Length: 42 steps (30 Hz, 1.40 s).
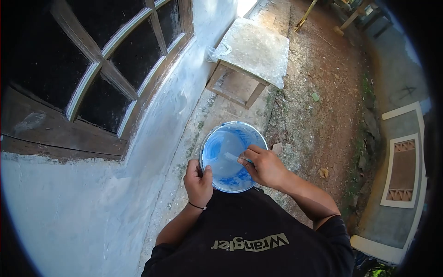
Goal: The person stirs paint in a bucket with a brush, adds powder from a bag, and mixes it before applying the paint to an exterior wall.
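A round bucket [249, 133] with blue-smeared inner walls is held close against my body, its mouth facing up. Pale bluish-white paint [226, 143] covers the bottom. My left hand [199, 183] grips the left rim, thumb over the edge and fingers around the outside. Over the right side of the opening, my right hand [263, 166] pinches a pale flat stick [230, 157], its tip pointing left into the bucket. Part of the stick is hidden by my fingers.
Left of me runs a whitish-blue wall [152, 161] with a wooden-framed window [108, 69]. Ahead stands a paint-spattered wooden table [256, 48], a clear plastic cup [213, 54] at its left edge. Bare earth [323, 111] lies to the right, then another building's wall [392, 226].
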Each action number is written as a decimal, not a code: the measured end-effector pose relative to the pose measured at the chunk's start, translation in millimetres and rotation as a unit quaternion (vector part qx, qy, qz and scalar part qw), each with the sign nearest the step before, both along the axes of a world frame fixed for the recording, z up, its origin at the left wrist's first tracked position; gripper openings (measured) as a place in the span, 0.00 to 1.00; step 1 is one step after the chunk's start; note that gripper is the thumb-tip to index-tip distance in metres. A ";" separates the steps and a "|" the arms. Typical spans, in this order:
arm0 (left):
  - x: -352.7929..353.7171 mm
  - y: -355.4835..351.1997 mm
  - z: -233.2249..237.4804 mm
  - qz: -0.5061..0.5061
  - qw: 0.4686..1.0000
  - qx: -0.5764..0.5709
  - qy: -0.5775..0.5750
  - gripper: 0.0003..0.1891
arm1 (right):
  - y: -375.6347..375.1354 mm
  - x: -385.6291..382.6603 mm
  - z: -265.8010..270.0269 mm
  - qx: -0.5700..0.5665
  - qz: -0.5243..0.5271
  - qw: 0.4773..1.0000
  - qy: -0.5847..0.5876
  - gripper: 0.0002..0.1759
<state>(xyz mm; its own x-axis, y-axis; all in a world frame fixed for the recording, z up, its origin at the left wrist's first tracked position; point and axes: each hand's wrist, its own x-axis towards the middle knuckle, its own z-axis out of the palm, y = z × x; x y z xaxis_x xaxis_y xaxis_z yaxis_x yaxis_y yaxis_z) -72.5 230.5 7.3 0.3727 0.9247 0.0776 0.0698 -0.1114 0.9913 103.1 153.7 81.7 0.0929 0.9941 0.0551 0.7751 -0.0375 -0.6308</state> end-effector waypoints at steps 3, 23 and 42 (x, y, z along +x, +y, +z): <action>13.6 24.1 6.3 -0.013 1.000 0.009 0.012 0.08 | 31.7 19.3 4.7 0.013 -0.027 0.999 -0.041 0.06; 78.7 48.2 15.9 0.176 0.984 -0.007 -0.038 0.09 | 119.0 110.0 17.8 0.078 0.223 0.972 -0.013 0.05; 102.5 20.3 17.3 0.239 0.970 0.044 -0.030 0.09 | 130.8 137.1 19.3 0.090 0.379 0.919 -0.056 0.06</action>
